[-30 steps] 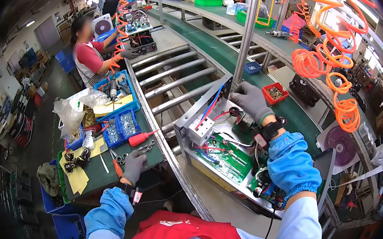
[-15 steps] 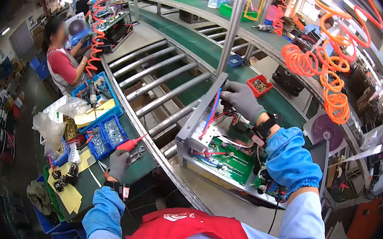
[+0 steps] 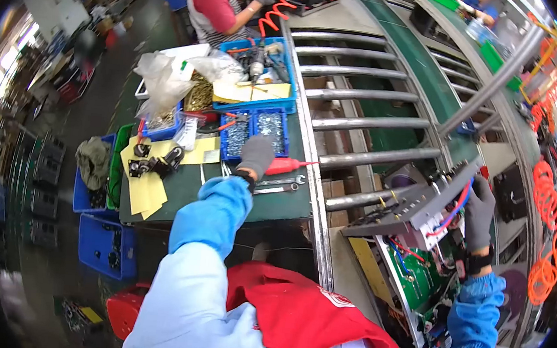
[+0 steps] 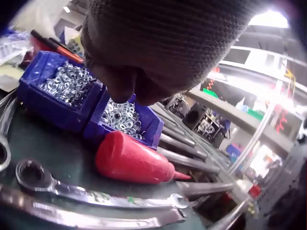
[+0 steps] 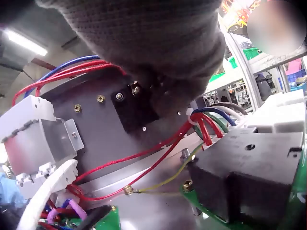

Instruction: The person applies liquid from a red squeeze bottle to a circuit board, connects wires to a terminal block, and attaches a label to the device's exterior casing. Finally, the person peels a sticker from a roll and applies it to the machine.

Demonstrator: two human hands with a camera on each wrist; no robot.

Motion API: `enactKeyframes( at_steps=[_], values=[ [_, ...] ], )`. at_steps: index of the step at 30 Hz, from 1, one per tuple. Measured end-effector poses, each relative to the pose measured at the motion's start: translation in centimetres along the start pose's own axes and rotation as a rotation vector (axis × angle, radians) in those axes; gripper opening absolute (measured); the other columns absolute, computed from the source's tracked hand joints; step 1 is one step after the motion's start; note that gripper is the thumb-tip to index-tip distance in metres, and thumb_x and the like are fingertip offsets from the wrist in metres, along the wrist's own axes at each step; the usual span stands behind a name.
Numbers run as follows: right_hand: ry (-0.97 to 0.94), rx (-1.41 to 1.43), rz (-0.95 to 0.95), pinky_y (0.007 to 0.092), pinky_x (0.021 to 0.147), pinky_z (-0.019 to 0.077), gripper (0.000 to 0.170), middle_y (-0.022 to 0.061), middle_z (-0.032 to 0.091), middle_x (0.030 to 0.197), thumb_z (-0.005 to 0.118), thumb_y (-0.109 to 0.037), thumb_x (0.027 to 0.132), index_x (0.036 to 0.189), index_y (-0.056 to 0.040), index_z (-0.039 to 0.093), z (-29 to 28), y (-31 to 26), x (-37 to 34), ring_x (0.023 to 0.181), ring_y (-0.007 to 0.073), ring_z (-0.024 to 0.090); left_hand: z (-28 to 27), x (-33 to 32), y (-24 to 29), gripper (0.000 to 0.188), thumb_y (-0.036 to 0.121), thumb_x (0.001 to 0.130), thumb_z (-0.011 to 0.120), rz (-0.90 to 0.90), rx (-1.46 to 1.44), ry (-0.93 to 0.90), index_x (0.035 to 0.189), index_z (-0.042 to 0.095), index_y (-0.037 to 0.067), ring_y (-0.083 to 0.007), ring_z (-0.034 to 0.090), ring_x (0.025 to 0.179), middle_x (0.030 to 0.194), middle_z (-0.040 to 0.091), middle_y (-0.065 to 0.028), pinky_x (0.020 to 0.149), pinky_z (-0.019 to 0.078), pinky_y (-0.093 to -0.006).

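My gloved left hand (image 3: 258, 153) is at the near edge of two joined blue bins holding washers (image 4: 122, 117), its fingers bent down over the right bin in the left wrist view. Beside it lie a red squeeze bottle (image 3: 284, 166) and metal wrenches (image 4: 96, 194). My gloved right hand (image 3: 481, 210) is at the inner side of the grey upright panel (image 3: 433, 206) of an electronic unit. In the right wrist view its fingertips reach a small black block (image 5: 129, 112) with screws on that panel; I cannot tell whether they pinch anything. Red and blue wires (image 5: 139, 160) run nearby.
A roller conveyor (image 3: 363, 125) runs between the bench and the unit. Behind the bins stands a blue tray (image 3: 291, 74) with a power screwdriver (image 3: 257, 61). Orange coiled hoses (image 3: 548, 233) hang at the right. Another person (image 3: 217, 10) works farther along.
My head view has swung left, towards the bench. The left hand has moved from beside the bottle and wrenches up to the washer bins. The right hand stays at the panel.
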State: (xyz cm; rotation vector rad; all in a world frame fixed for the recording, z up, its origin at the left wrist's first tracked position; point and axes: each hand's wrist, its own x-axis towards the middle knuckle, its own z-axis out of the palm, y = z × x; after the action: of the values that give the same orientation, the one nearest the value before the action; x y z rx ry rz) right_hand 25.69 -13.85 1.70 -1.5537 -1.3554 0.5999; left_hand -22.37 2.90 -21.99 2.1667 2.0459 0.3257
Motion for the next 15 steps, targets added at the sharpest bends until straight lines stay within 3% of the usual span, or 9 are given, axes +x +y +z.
enactKeyframes(
  at_steps=[3,6,9,11,15],
  values=[
    [0.008,-0.048,0.0,0.0235,0.078,0.0488,0.024,0.0022,0.066,0.1,0.059,-0.013,0.098,0.115,0.0028,0.063,0.0,0.3,0.0,0.089,0.0079,0.059,0.1,2.3,0.8,0.024,0.015,0.09,0.058,0.081,0.215,-0.128,0.109,0.072,0.012,-0.0293,0.068,0.101,0.11,0.07,-0.0106,0.084,0.056,-0.0437],
    [0.048,-0.015,0.05,0.023,0.076,0.0493,0.022,0.0029,0.066,0.098,0.058,-0.011,0.097,0.114,0.0024,0.062,0.1,0.6,-0.1,0.087,0.0081,0.06,1.0,3.5,1.6,0.022,0.016,0.088,0.061,0.043,0.291,-0.138,0.105,0.074,0.011,-0.0305,0.068,0.104,0.111,0.071,-0.0126,0.084,0.0568,-0.0417],
    [0.052,-0.018,0.104,0.0234,0.071,0.0507,0.021,0.0027,0.066,0.095,0.057,-0.01,0.096,0.113,0.0019,0.062,0.6,-0.4,-0.3,0.081,0.008,0.061,0.8,4.4,2.1,0.023,0.013,0.09,0.059,0.024,0.318,-0.272,0.104,0.076,0.012,-0.0307,0.069,0.104,0.11,0.073,-0.011,0.077,0.0579,-0.0446],
    [0.073,0.012,0.152,0.0252,0.064,0.0527,0.018,0.0033,0.067,0.091,0.057,-0.009,0.095,0.109,0.0012,0.063,1.6,-2.4,-0.7,0.072,0.0096,0.063,0.9,4.2,1.6,0.022,0.015,0.09,0.058,0.104,0.287,-0.239,0.097,0.078,0.013,-0.031,0.073,0.095,0.104,0.075,-0.0103,0.072,0.0582,-0.0457],
    [0.171,0.073,0.151,0.0254,0.069,0.0517,0.017,0.0033,0.067,0.089,0.059,-0.012,0.096,0.104,0.0023,0.063,1.8,-0.4,-0.4,0.077,0.0087,0.061,0.4,4.0,1.4,0.023,0.018,0.091,0.056,0.118,0.305,-0.23,0.1,0.077,0.015,-0.0294,0.073,0.094,0.103,0.075,-0.0097,0.071,0.0585,-0.0451]
  ],
)
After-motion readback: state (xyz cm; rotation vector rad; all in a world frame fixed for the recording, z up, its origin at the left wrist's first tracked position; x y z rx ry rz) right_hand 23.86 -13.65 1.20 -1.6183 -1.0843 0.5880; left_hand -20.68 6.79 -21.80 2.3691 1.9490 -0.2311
